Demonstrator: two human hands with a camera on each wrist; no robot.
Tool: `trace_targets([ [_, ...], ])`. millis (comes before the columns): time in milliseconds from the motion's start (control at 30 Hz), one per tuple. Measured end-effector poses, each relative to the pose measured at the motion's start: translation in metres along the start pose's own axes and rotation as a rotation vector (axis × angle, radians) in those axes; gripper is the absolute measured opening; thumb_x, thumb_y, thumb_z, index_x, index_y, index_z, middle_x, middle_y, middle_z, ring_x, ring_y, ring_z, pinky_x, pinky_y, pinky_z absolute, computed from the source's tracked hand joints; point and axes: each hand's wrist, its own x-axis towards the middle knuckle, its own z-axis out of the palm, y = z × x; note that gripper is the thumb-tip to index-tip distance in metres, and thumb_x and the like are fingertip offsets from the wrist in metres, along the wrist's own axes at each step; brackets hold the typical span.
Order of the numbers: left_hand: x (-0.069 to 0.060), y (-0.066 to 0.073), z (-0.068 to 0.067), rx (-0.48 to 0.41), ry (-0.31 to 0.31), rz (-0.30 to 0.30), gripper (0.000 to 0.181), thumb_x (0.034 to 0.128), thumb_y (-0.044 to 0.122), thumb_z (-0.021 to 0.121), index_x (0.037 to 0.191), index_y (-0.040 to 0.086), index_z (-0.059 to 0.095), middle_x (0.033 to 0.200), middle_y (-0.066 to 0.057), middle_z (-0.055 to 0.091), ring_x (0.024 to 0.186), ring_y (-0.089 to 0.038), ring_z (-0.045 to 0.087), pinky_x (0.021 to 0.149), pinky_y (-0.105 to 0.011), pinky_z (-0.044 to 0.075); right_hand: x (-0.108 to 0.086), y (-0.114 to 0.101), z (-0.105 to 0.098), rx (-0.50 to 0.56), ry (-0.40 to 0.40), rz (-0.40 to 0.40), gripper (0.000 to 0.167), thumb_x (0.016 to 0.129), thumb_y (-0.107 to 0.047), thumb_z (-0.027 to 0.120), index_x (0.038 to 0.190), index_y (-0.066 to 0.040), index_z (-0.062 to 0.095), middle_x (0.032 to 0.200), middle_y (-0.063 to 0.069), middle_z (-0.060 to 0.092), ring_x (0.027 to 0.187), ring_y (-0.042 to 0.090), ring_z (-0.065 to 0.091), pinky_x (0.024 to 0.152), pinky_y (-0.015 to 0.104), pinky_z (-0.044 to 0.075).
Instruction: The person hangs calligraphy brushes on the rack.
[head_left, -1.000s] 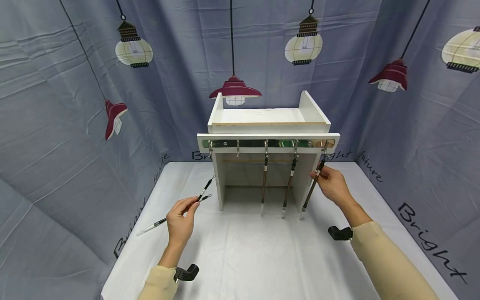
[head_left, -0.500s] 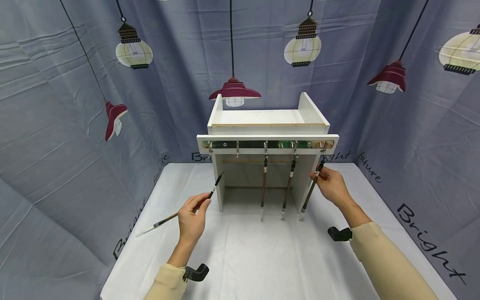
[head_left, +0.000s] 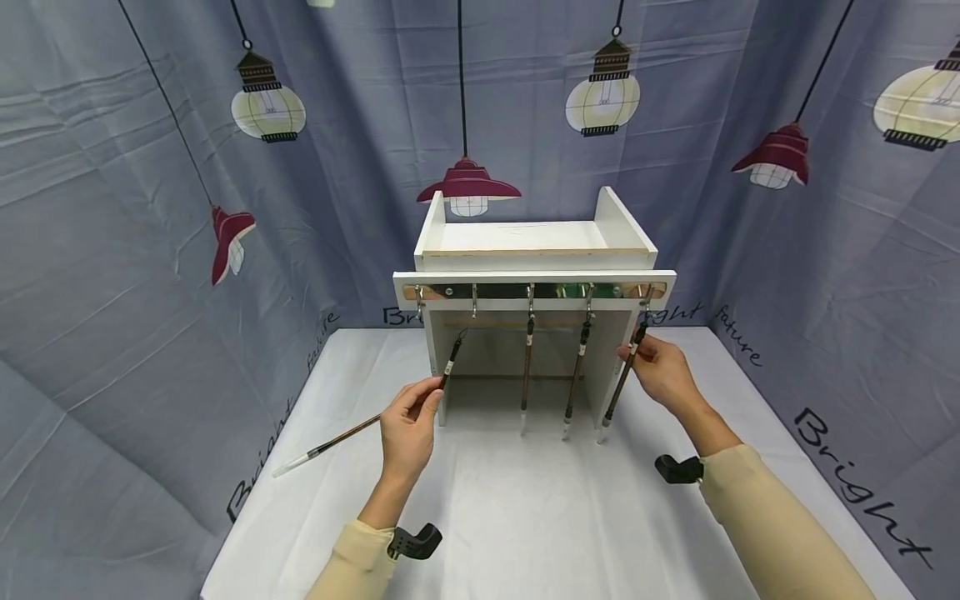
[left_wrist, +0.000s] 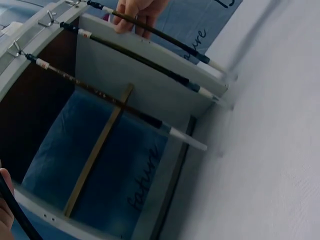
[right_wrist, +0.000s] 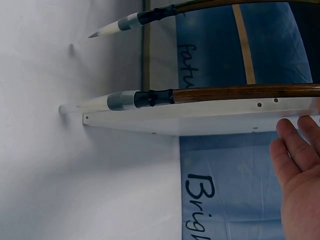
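In the head view my left hand point(head_left: 407, 435) pinches a calligraphy brush point(head_left: 451, 365), its black loop end slanting up in front of the rack's left part. The hand hides that brush's lower part. A second brush point(head_left: 341, 437) with a clear-capped tip lies on the table, passing behind the hand. My right hand point(head_left: 663, 372) grips the right side panel point(right_wrist: 210, 111) of the white hook rack point(head_left: 534, 277). Three brushes hang from its hooks: a middle one point(head_left: 528, 358), another point(head_left: 578, 367), and the rightmost point(head_left: 624, 379), which crosses in front of the right hand.
Two more hooks, one of them the second-left hook point(head_left: 474, 302), are on the metal rail at the left. The white-covered table point(head_left: 510, 525) spreads in front of the rack. A blue-grey patterned curtain point(head_left: 360, 183) encloses the back and sides.
My left hand has moved right and slightly up with its brush, bringing the loop end from left of the rack to in front of it. The right hand stays in place.
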Motion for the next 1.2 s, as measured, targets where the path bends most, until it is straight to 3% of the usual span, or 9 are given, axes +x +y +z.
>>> trace_targets([
  [533,0.005,0.005,0.013,-0.019,-0.014,-0.043,0.023,0.0985,0.013,0.070,0.118,0.003,0.076,0.107,-0.018,0.072,0.091,-0.008,0.067,0.075,-0.013,0.057,0.001,0.002,0.001,-0.010,0.016,-0.021,0.051,0.107,-0.043,0.055,0.130,0.002,0.063,0.135,0.030,0.064,0.129,0.050,0.058,0.099,0.065,0.051],
  [767,0.007,0.006,0.016,-0.001,-0.007,-0.064,0.022,0.0977,0.016,0.072,0.117,0.006,0.077,0.103,-0.015,0.072,0.088,-0.022,0.069,0.073,-0.014,0.057,0.000,0.003,0.002,-0.001,0.014,-0.010,0.055,0.107,-0.047,0.053,0.129,0.002,0.063,0.135,0.029,0.064,0.128,0.050,0.058,0.098,0.064,0.052],
  [967,0.007,0.007,0.019,0.016,-0.004,-0.109,0.021,0.0975,0.015,0.072,0.116,0.008,0.078,0.101,-0.013,0.072,0.088,-0.010,0.067,0.074,-0.014,0.057,-0.001,0.002,0.002,0.008,0.010,-0.007,0.055,0.107,-0.047,0.053,0.130,0.002,0.063,0.135,0.030,0.064,0.129,0.049,0.058,0.100,0.065,0.051],
  [1200,0.009,0.009,0.022,0.037,0.003,-0.155,0.021,0.0973,0.009,0.071,0.117,0.003,0.077,0.103,-0.017,0.072,0.086,-0.006,0.065,0.071,-0.012,0.054,0.000,0.001,0.002,0.011,0.015,-0.013,0.053,0.107,-0.044,0.053,0.132,0.002,0.063,0.136,0.030,0.063,0.130,0.050,0.057,0.102,0.066,0.050],
])
